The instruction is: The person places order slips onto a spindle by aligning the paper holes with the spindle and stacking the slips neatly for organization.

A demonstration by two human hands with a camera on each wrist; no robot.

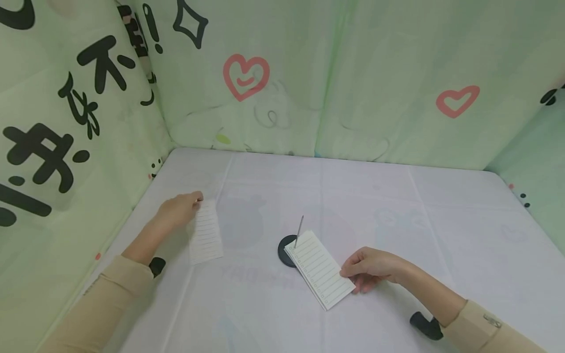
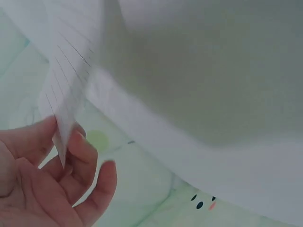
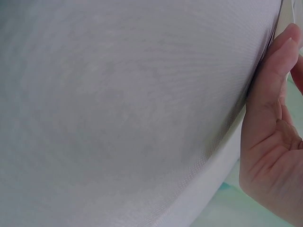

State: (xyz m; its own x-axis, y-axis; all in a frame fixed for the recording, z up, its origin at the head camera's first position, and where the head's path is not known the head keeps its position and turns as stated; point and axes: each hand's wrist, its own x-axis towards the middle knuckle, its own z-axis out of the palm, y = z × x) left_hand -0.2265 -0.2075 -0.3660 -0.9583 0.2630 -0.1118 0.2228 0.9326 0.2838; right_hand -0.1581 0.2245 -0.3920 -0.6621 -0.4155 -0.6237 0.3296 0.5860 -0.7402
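Observation:
In the head view my left hand point(image 1: 178, 211) pinches the top edge of a lined paper slip point(image 1: 207, 235) at the left of the table. The left wrist view shows the slip point(image 2: 71, 71) between thumb and fingers of that hand point(image 2: 57, 179). A stack of lined paper slips point(image 1: 320, 269) is impaled at its upper corner on the metal spike point(image 1: 299, 230) of a round black base point(image 1: 287, 251). My right hand point(image 1: 372, 269) grips the stack's lower right edge. The right wrist view shows the right hand point(image 3: 274, 127), with the slips mostly hidden.
A white cloth point(image 1: 379, 206) covers the table. Pale green curtains point(image 1: 375, 73) with hearts and black lettering enclose its back and sides. Black straps sit below both wrists, next to beige sleeves point(image 1: 490, 328).

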